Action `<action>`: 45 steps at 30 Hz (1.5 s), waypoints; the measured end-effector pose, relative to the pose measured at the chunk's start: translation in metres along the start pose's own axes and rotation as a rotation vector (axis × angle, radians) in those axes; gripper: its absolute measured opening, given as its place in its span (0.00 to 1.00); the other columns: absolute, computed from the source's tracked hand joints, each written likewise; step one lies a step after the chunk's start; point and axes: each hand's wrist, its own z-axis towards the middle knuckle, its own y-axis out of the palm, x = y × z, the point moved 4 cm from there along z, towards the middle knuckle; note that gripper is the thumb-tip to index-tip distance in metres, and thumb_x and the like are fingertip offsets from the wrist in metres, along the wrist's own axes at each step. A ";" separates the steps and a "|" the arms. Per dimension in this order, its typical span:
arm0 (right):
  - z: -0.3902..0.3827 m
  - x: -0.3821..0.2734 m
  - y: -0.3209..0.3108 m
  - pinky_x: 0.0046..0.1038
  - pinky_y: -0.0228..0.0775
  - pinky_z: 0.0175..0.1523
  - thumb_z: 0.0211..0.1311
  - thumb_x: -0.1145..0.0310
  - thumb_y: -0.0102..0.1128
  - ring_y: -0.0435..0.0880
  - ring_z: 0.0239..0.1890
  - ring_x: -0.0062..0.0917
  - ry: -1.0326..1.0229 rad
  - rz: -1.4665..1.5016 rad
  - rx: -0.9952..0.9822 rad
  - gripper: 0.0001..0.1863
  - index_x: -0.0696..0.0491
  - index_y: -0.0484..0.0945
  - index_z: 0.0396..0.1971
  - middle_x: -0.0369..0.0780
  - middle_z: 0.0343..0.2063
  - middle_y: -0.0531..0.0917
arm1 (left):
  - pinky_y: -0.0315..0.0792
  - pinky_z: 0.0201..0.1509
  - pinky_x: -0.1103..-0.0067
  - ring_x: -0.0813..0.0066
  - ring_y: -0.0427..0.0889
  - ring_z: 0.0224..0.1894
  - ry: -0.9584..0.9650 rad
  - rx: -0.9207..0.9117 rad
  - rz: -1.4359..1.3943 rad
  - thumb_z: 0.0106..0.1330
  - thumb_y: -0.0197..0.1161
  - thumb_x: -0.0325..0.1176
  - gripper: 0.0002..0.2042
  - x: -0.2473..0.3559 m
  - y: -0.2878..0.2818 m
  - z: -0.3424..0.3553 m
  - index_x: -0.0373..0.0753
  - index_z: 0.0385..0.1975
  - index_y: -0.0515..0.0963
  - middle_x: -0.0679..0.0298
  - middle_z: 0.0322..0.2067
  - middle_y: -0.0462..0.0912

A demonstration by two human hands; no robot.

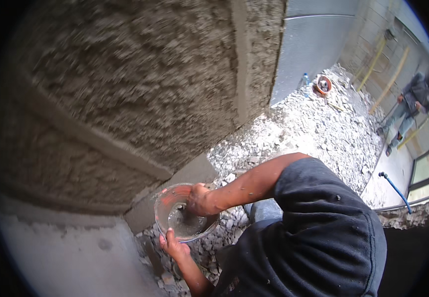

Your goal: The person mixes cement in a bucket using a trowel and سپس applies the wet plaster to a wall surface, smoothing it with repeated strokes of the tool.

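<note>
An orange bucket [164, 208] holds grey wet mix [186, 225] low beside the rough plastered wall [155, 84]. My left hand [174, 246] grips the bucket's near rim, thumb laid over the edge. My right hand [202, 202] reaches down inside the bucket, fingers curled; whatever they hold is hidden in the shadow and mix.
Broken rubble [323, 143] covers the ground around me, with another orange bucket [323, 85] and a plastic bottle [305, 79] farther back. A person [412, 104] stands at the right by yellow poles [390, 81]. A blue hose [397, 193] runs nearby; a concrete surface [76, 252] lies lower left.
</note>
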 end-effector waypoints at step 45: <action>-0.451 0.690 0.103 0.37 0.84 0.42 0.64 0.67 0.56 0.92 0.35 0.40 0.530 0.122 -0.117 0.12 0.49 0.90 0.34 0.45 0.32 0.90 | 0.66 0.32 0.85 0.90 0.71 0.29 -0.238 -0.446 -0.015 0.68 0.65 0.28 0.06 -0.263 0.793 -0.041 0.36 0.42 0.82 0.76 0.30 0.79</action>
